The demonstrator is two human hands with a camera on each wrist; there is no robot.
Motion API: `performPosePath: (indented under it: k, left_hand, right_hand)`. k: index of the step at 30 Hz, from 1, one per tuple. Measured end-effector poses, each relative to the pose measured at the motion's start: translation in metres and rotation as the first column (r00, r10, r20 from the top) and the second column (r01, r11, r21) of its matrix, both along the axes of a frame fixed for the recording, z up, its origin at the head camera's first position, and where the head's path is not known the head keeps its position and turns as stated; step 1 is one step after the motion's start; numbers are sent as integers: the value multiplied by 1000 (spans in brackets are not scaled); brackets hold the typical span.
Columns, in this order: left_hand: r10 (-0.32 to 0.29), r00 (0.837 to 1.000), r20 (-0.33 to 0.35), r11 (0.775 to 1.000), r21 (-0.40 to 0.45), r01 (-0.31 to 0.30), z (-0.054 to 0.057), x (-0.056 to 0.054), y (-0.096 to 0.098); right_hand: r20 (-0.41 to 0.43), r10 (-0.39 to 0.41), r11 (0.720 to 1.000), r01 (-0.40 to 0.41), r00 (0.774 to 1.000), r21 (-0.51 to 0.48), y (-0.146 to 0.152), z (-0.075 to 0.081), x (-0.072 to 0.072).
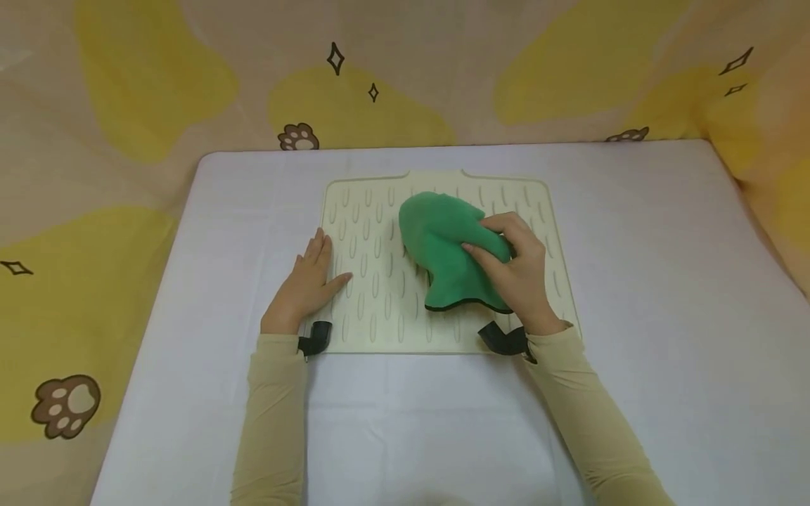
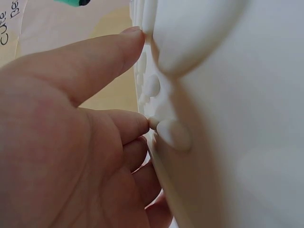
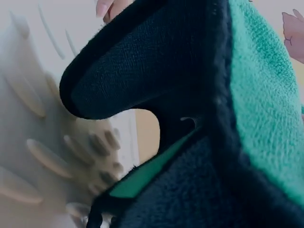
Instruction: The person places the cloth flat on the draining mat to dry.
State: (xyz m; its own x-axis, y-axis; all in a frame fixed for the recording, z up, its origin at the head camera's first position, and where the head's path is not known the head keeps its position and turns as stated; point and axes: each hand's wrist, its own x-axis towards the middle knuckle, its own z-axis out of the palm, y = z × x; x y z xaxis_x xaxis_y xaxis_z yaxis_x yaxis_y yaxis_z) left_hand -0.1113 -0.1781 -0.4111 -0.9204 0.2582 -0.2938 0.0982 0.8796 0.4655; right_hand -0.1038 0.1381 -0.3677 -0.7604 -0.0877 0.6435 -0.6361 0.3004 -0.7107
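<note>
A green cloth (image 1: pixel 443 232) with a dark edge hangs bunched over a cream ridged mat (image 1: pixel 363 327). My right hand (image 1: pixel 522 270) pinches a fold of it between thumb and fingers. In the right wrist view the cloth (image 3: pixel 263 95) shows its dark underside above the mat's ridges; whether it touches them I cannot tell. My left hand (image 1: pixel 304 284) rests at the mat's left edge, fingers extended and thumb spread over the surface. Close up in the left wrist view, the left hand's thumb and fingertips (image 2: pixel 135 123) touch the mat's edge and bumps.
The mat lies on a white-covered table (image 1: pixel 664 281). Behind and to the left hangs a beige and yellow patterned cloth backdrop (image 1: pixel 443 42). Black wrist-worn pieces sit at the left wrist (image 1: pixel 316 339) and the right wrist (image 1: pixel 506 341), over the mat's front edge.
</note>
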Motion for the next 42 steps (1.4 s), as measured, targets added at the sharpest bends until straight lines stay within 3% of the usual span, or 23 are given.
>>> performPosePath:
  k: [3, 7, 10, 13, 15, 17, 21, 24, 27, 31, 34, 38, 42]
  left_hand:
    - [0, 1000, -1, 1000, -3, 0, 0, -1, 0]
    - [1, 1000, -1, 1000, -6, -1, 0, -1, 1]
    - [3, 1000, 2, 1000, -6, -3, -1, -1, 1]
    - [2, 1000, 1, 1000, -3, -2, 0, -1, 0]
    - [0, 1000, -3, 1000, -3, 0, 0, -1, 0]
    - [-2, 1000, -5, 1000, -1, 2, 0, -1, 0]
    - [-3, 1000, 3, 1000, -3, 3, 1, -1, 1]
    - [-4, 1000, 7, 1000, -2, 4, 1, 0, 1]
    - [0, 1000, 14, 1000, 23, -1, 5, 1, 2]
    - [13, 1000, 1, 997, 82, -13, 11, 2, 6]
    - [28, 998, -64, 992, 125, -20, 13, 0, 8]
    - [75, 983, -169, 978, 205, -39, 15, 0, 11]
    - [115, 974, -193, 958, 282, -57, 16, 1, 14]
  right_hand:
    - [3, -6, 999, 6, 1000, 54, 2, -3, -2]
    - [82, 11, 980, -27, 997, 199, 2, -13, -5]
    - [189, 44, 940, -105, 981, 326, -2, -21, -4]
    - [295, 82, 880, -209, 952, 428, -9, -28, -3]
    - [340, 100, 848, -259, 935, 462, -12, -31, -3]
    - [364, 108, 839, -281, 925, 466, -13, -33, -3]
    - [402, 128, 851, -308, 907, 425, -9, -35, -6]
    - [475, 142, 869, -339, 869, 360, 0, -31, -8]
    - [540, 130, 905, -323, 832, 279, 12, -24, -11]
    - [554, 99, 947, -250, 827, 204, 30, -18, -15]
    - [549, 82, 968, -198, 832, 157, 42, -15, -17]
    - [548, 45, 982, -138, 835, 129, 55, -13, -20]
    - [577, 27, 991, -98, 817, 92, 58, -19, -24]
